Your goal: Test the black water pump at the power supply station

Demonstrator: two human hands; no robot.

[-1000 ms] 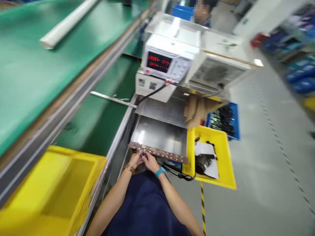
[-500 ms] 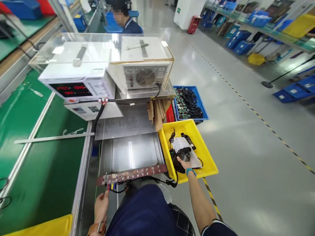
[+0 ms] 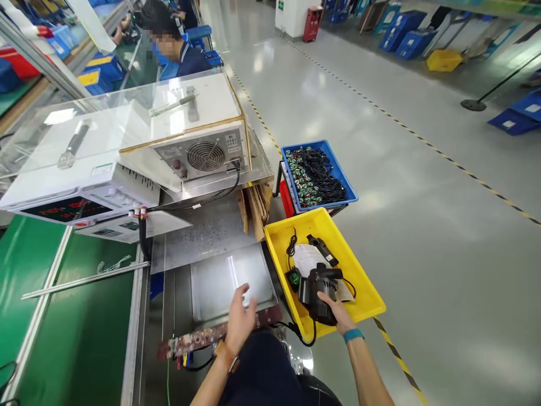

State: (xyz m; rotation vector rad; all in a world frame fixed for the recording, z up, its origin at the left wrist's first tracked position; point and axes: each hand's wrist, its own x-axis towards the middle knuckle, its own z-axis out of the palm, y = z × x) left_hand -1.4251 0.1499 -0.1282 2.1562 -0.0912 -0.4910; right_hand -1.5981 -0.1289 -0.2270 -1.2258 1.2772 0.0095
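A black electric air pump (image 3: 319, 290) with a stubby nozzle and a cord is in the yellow bin (image 3: 363, 293). My right hand (image 3: 338, 313) grips the pump's near side; some of its fingers are hidden. My left hand (image 3: 242, 318), open and empty with its fingers apart, hovers above the dark red terminal strip (image 3: 198, 340) at the metal bench's front edge. Beside the pump lie a white paper sheet (image 3: 305, 256), a black elongated part (image 3: 322, 250), a coiled black cable (image 3: 291, 245) and a small green circuit board (image 3: 294, 277).
Behind the yellow bin stands a blue bin (image 3: 350, 197) of black cables with green boards. Two white power units (image 3: 101, 169) sit under a clear cover at the left, near a green conveyor (image 3: 93, 327). A co-worker (image 3: 181, 51) sits beyond. Folded cardboard (image 3: 256, 211) stands between.
My left hand has moved up and right from the strip's left end to above its middle. My right hand stays on the pump, which now appears more upright. The view has turned right.
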